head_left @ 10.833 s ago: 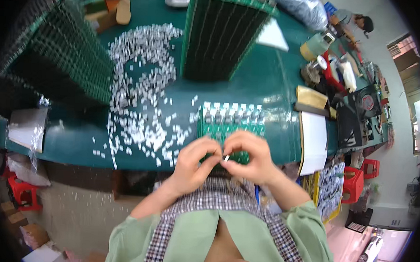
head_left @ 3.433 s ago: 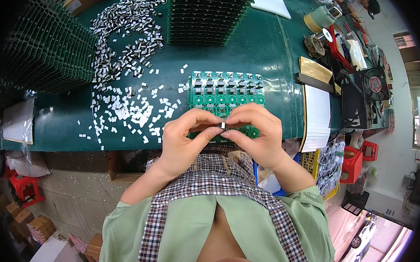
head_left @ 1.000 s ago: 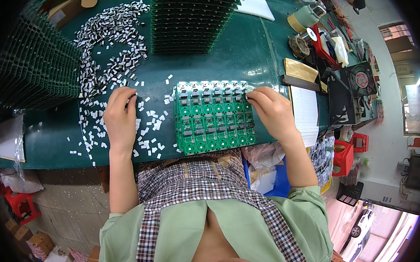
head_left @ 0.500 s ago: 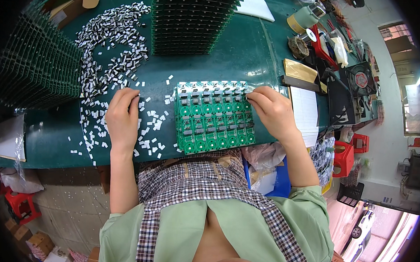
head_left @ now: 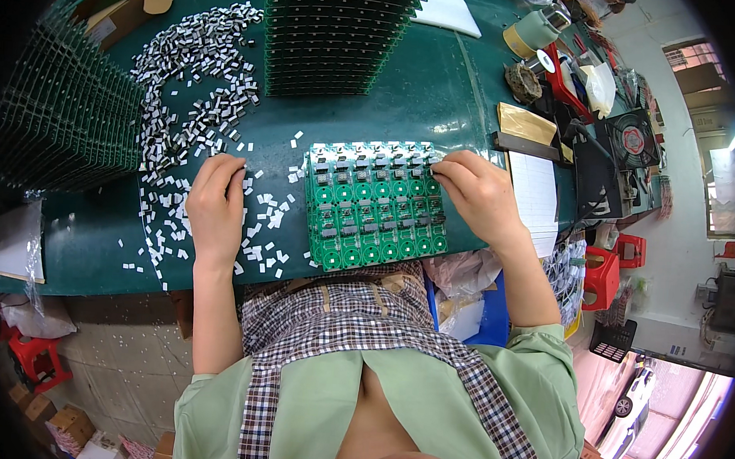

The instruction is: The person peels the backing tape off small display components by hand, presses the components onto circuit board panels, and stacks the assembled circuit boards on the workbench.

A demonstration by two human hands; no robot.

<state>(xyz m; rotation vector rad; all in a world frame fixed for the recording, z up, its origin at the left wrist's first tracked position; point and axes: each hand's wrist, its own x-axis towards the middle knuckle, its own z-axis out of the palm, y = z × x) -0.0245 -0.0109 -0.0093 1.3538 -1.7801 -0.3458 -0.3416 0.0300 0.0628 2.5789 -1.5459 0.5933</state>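
Note:
In front of me lies a green circuit board panel (head_left: 377,207), with rows of dark components and round printed rings. At its upper right corner my right hand (head_left: 479,194) pinches finger and thumb together, touching or just over the edge; whatever is in the pinch is too small to make out. My left hand (head_left: 216,205) is left of the panel, over scattered small white-topped parts (head_left: 258,251). Its thumb and fingers are closed, and anything between the tips is hidden. Beyond it spreads a larger heap of the same small black-and-white parts (head_left: 198,50).
Tall stacks of green circuit boards stand at the far middle (head_left: 336,37) and at the left (head_left: 66,114). Right of the panel lie white paper sheets (head_left: 533,201), a golden pad (head_left: 525,124), a flask (head_left: 534,32) and a black fan (head_left: 630,139). A blue bin (head_left: 494,313) sits below the table edge.
Both my hands stay almost where they were, with fingers still closed. The panel has not moved. At the far upper right, another person has shifted slightly.

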